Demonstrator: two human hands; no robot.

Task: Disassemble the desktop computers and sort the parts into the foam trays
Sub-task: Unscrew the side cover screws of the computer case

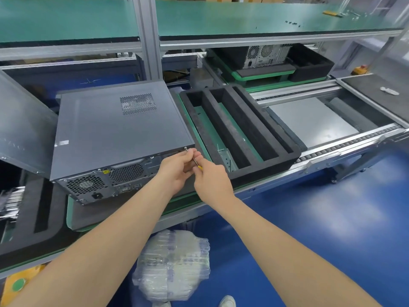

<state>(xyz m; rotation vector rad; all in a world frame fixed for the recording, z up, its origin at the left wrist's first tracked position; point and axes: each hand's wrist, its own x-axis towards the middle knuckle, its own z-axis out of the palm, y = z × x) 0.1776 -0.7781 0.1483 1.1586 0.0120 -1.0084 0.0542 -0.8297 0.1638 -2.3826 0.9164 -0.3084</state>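
At the upper rear corner of the desktop computer, which lies flat on its side on a green-edged carrier with its fan grilles and ports turned toward the person, both hands meet over one small screw. The right hand has its grip closed round the yellow handle of a thin screwdriver, whose shaft slants up to the screw head. The left hand appears to pinch the shaft close to the tip, most likely to keep the blade seated and steady while the other hand turns. The side panel is on the case, so this looks like the opening step: freeing the cover before anything inside can come out. Just beside the case on the right sits a black foam tray with three long slots, placed within easy reach for whatever gets removed. Farther back, a second computer sits among black foam on another green carrier. The screw is small and sits right at the case's edge, so it could drop once loose.
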